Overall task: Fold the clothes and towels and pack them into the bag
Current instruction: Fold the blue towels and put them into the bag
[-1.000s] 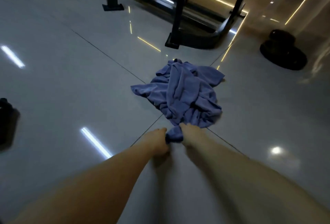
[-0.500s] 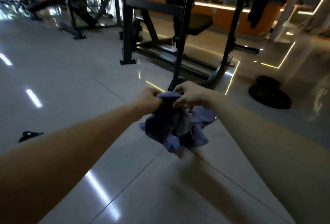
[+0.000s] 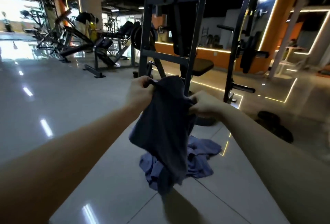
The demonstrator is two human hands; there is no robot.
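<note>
Blue fabric, dark in the dim light, hangs between the two raised hands: the cloth (image 3: 164,125) is held up in front of the person, over the glossy tiled floor (image 3: 71,107). The left hand (image 3: 141,91) pinches the cloth's upper left corner, with its fingers curled over the bunched edge. The right hand (image 3: 205,105) sits lower and to the right, with its fingers clamped on the opposite edge. The top edge therefore slopes down from left to right between them. The hands are apart, with a short span of fabric between them.

From that edge the cloth drops in a loose, narrowing fold below both hands. Its lower end reaches a crumpled blue heap (image 3: 200,159) lying on the tiles directly beneath. Whether the heap is the tail of the same piece or a separate one cannot be told from this view.

Just behind the hands stands a black metal rack (image 3: 192,27) with a padded bench seat (image 3: 203,64). A dark round object (image 3: 275,125) lies on the floor to the right, beyond the right forearm.
</note>
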